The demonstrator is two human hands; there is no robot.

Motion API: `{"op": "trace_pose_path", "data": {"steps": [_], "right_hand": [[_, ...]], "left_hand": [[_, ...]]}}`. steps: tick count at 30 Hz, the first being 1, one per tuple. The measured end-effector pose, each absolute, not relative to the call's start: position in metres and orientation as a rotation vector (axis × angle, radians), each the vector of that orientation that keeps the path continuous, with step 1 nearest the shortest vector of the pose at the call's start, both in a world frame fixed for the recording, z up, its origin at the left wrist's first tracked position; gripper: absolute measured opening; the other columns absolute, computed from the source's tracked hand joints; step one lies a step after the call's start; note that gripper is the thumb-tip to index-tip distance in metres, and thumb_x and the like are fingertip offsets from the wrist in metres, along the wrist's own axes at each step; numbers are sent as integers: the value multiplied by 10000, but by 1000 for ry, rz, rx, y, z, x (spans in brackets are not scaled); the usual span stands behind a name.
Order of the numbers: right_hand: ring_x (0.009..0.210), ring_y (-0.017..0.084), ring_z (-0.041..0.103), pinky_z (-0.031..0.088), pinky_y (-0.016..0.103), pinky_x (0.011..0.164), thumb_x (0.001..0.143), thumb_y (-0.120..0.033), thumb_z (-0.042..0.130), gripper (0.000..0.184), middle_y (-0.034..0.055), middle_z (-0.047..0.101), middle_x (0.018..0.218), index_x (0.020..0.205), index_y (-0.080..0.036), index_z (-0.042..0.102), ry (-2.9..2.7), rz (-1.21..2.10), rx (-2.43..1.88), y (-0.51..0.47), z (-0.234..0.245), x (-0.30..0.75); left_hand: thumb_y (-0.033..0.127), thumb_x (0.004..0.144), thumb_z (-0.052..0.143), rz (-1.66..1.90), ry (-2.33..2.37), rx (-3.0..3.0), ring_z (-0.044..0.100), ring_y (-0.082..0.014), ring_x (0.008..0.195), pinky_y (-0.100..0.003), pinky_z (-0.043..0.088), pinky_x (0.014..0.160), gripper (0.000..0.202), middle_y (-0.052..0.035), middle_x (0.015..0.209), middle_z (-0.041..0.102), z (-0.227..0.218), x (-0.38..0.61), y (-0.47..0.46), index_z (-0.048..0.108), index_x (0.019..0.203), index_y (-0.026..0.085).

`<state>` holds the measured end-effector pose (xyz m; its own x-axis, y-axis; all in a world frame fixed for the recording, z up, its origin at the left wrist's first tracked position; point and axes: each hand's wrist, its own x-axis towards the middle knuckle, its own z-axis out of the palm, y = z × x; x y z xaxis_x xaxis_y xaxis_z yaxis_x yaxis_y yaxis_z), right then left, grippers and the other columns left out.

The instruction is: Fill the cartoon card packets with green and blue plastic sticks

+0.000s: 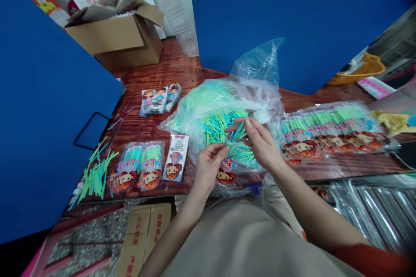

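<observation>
In front of me a large clear plastic bag [214, 108] lies open, full of thin green and blue plastic sticks [216, 127]. My left hand [209, 162] is closed in a pinch at the upper edge of a small clear pouch [226, 176] printed with a cartoon face. Between the thumb and fingers of my right hand [261, 140] are a few blue and green sticks [238, 133], tilted just above the pouch's mouth. Whether their lower ends are inside the pouch I cannot tell.
Filled pouches [331, 132] overlap in a row at right; more filled pouches [151, 166] lie at left beside a white printed card stack [176, 158]. Loose sticks [95, 175] sit at the table's left end. Banded cards [159, 99] and a cardboard box [120, 39] stand farther back.
</observation>
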<state>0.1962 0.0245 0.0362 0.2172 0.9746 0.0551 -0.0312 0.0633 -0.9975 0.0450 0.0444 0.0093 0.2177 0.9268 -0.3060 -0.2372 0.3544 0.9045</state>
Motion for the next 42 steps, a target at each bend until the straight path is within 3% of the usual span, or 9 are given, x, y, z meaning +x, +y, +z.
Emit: {"op": "trace_pose_path", "data": {"steps": [5,12,15,20,24,29,35,38,42], "right_hand": [[994,199,674,511,316,889,968,-466,512,342,51,743,1112,1051,-221,737,-1389,876,-1300,23,40,199],[1161,243,649,501,390,992,980,-439,497,374,55,700,1256,1271,-262,652,-1670,857,-1286,18,45,206],[1130,224,661,520,381,958,999,-407,466,339,64,702,1234,1252,-259,636,-1576,765,-1283,17,43,208],[980,218,695,532,339,854,937,-399,596,224,70,736,1045,1032,-213,676,-1745,667,-1315,20,40,210],[917,215,699,528,341,828,949,-377,580,206,73,734,946,908,-196,669,-1786,647,-1282,21,38,209],[929,213,686,517,340,836,923,-359,626,167,66,726,936,910,-200,673,-1722,559,-1292,23,38,210],[820,196,686,512,314,750,921,-408,613,248,57,724,860,833,-186,679,-1759,735,-1323,27,37,213],[795,201,689,512,314,724,890,-442,645,272,56,737,838,814,-185,690,-1647,734,-1365,29,35,215],[802,210,702,538,322,715,852,-463,682,277,66,759,888,861,-188,710,-1459,799,-1383,32,31,216]], "left_hand": [[335,606,859,1001,1004,848,579,-104,671,-230,455,678,258,-2,726,695,12,43,46,747,761,163],[297,568,877,1034,989,787,556,-91,639,-218,428,648,240,14,672,671,11,39,51,735,709,165],[292,543,890,1038,983,732,537,-78,623,-204,413,637,249,25,641,653,10,38,52,728,680,162],[310,542,885,1032,982,751,529,-83,609,-211,412,618,257,25,634,646,12,39,52,723,675,161],[302,557,869,1030,1015,812,518,-86,592,-217,402,598,237,24,623,640,11,40,51,714,666,159],[297,561,860,1053,1041,817,504,-82,587,-213,393,595,228,31,612,623,10,40,52,707,658,161],[310,583,849,1004,1022,832,513,-82,591,-208,406,599,215,26,618,633,12,43,52,703,649,166],[337,612,843,943,999,851,551,-90,624,-209,423,614,251,16,673,664,13,42,52,726,751,165],[314,496,910,687,963,896,590,-117,613,-237,459,611,419,1,698,688,9,36,51,709,824,146]]}}
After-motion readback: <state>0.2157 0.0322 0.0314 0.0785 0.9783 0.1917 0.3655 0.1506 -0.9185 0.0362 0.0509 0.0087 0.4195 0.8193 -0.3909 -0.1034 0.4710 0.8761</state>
